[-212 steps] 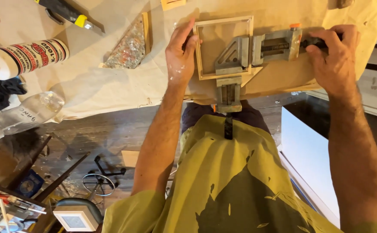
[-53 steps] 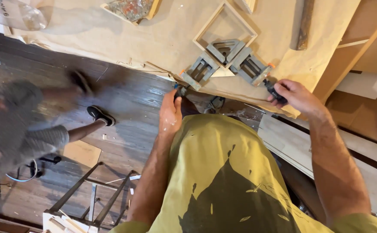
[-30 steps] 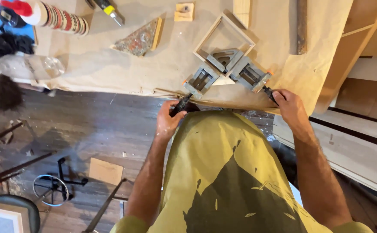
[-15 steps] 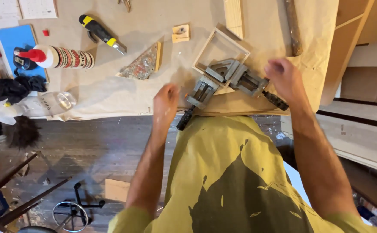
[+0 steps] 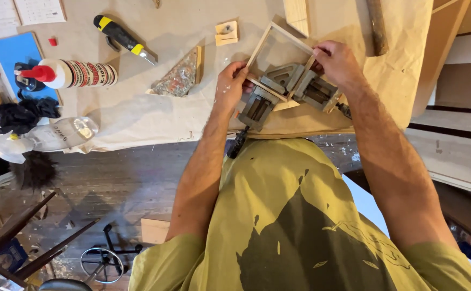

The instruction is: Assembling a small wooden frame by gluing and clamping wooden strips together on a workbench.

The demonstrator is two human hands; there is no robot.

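My left hand (image 5: 230, 86) and right hand (image 5: 337, 62) both pinch the small wooden frame (image 5: 276, 51), seated in the grey corner clamp (image 5: 286, 89) at the table (image 5: 138, 113) edge. Corner looks seated; tightening probably left.

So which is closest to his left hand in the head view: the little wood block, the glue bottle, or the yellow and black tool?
From the left hand:
1. Little wood block, just beyond it.
2. Yellow and black tool, farther left.
3. Glue bottle, farthest left.
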